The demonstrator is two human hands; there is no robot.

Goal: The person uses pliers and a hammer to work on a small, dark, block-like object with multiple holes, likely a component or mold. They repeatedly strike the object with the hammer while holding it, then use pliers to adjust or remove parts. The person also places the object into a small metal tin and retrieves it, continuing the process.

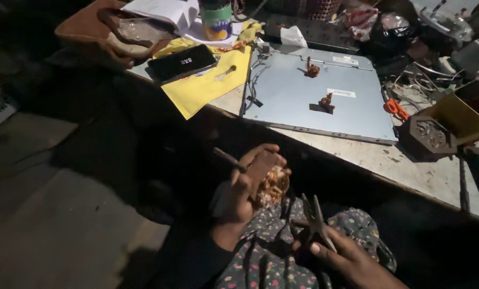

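Head cam: left hand (244, 187) curled round a brown rounded part packed w/ copper-coloured windings (270, 184), also pinching a thin dark rod (228, 159); held over the lap, below the table edge (357, 160). Right hand (346, 259) closed on the handles of dark metal pliers (314, 217), tips up, just beside the part. Grey flat metal panel (298, 101) on table, black phone (181, 62) on yellow sheet (212, 83).

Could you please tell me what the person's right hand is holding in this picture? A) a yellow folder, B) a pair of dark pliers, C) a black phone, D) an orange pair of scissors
B: the right hand grips a pair of dark pliers over the lap, jaws pointing up, while the left hand holds a coil of copper wire.
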